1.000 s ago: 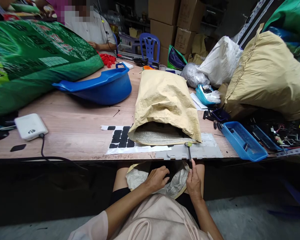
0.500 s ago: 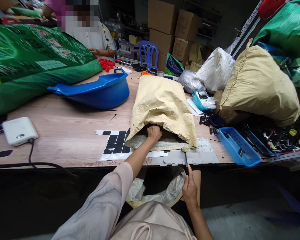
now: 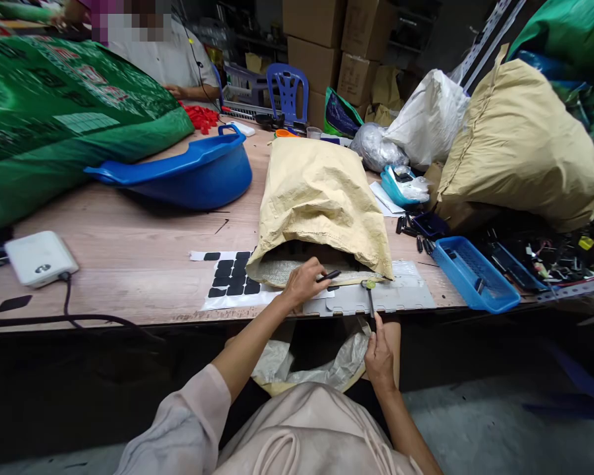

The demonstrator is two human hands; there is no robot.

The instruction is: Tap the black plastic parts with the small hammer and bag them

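A beige paper sack [image 3: 321, 178] lies on the table with its mouth facing me. In front of that mouth, my left hand [image 3: 304, 284] is closed on a small black elongated piece [image 3: 329, 276]. My right hand [image 3: 380, 359] is at the table edge, its fingers wrapped round a slim tool [image 3: 371, 303] with a dark shaft and a yellow-green end. That end is above a grey plate [image 3: 400, 297] on the table. Below, an open sack with a whitish lining [image 3: 317, 373] is at my lap. What the beige sack holds is too dark to make out.
Black stickers on a white sheet [image 3: 235, 277] lie left of the sack. Further left are a blue scoop-shaped basin [image 3: 193, 175] and a white box with a cable [image 3: 42, 257]. A blue tray [image 3: 475, 274] stands right. Across the table sits a person [image 3: 153, 59].
My left hand has come out of the sack's mouth and now shows a small black piece in its fingers. My right hand keeps its hold on the tool. The view has shifted slightly.
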